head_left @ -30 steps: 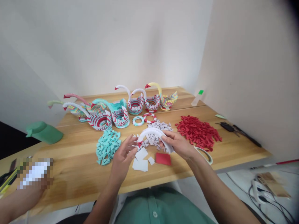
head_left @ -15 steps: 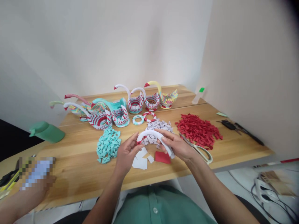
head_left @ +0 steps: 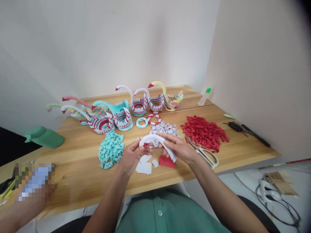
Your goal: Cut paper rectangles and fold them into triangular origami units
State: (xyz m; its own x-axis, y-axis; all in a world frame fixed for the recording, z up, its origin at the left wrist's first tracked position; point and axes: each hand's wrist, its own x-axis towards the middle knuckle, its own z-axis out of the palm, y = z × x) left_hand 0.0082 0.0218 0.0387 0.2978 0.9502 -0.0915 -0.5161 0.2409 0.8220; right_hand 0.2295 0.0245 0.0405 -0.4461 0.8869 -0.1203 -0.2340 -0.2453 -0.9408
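1. Over the wooden surface (head_left: 80,168), a curved white paper neck (head_left: 154,137) arched from the left hand (head_left: 131,156) to the right hand (head_left: 181,149).
2. The right hand was half closed, thumb and fingers wrapped around the neck's plain end.
3. The left hand was nearly closed, thumb and fingers pinching the red-tipped end.
4. Below the neck lay a red sheet (head_left: 167,161) and white sheets (head_left: 143,168), with a small white piece (head_left: 155,163) between them.

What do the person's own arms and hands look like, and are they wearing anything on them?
The left hand and right hand are bare: no gloves. The forearms show no sleeves, watch or bracelet. Below is a green top with a pale, round button.
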